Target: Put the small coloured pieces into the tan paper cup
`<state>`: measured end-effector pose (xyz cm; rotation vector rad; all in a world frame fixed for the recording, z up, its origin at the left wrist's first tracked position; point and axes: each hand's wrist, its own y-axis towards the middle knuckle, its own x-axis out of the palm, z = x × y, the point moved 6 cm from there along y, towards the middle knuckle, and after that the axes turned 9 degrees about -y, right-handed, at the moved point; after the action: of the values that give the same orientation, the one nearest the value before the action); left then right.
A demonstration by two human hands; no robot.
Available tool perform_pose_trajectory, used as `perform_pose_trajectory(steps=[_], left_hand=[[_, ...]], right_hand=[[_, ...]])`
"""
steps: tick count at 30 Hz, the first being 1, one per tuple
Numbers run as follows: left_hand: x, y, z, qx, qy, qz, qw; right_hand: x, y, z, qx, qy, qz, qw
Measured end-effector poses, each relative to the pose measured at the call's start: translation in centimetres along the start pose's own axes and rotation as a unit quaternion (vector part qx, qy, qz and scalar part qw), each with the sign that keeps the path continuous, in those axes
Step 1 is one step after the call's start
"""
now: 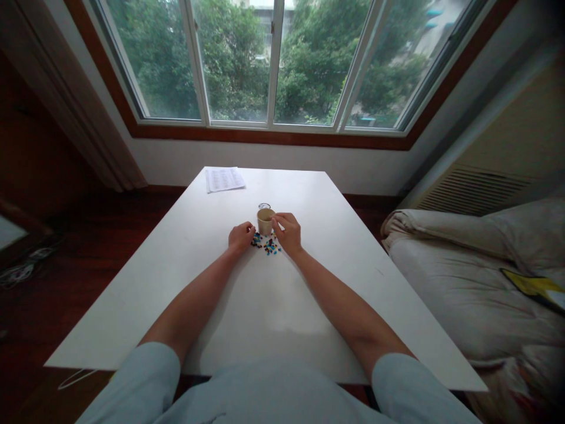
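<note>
A small tan paper cup (265, 225) stands upright near the middle of the white table (265, 306). Small beads (271, 247) in blue, yellow, dark and other colours lie scattered at its near side and to its left. My right hand (288, 232) is at the cup's right rim, thumb and fingertips drawn into a pinch; whether a bead is between them is too small to see. Left of the cup, my left hand (241, 237) rests by the beads with its fingers curled in, and what they hold, if anything, is hidden.
Just behind the cup is a small round clear item with a dark rim (264, 206). Printed papers (225, 179) lie at the table's far left corner. A covered sofa (441, 277) stands to the right, and a window (273, 65) is beyond the table.
</note>
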<state>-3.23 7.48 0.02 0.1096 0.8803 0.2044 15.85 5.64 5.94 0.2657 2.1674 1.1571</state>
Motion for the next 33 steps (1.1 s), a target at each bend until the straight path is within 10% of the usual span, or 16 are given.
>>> perform_pose_trajectory(steps=[18, 33], left_hand=[[-2.3, 1.2, 0.7, 0.053, 0.082, -0.129, 0.987], [-1.6, -0.6, 2.1, 0.091, 0.177, -0.203, 0.959]], right_hand=[[-0.5, -1.3, 7.5, 0.180, -0.004, 0.011, 0.984], [0.6, -1.5, 7.0, 0.148, -0.003, -0.024, 0.989]])
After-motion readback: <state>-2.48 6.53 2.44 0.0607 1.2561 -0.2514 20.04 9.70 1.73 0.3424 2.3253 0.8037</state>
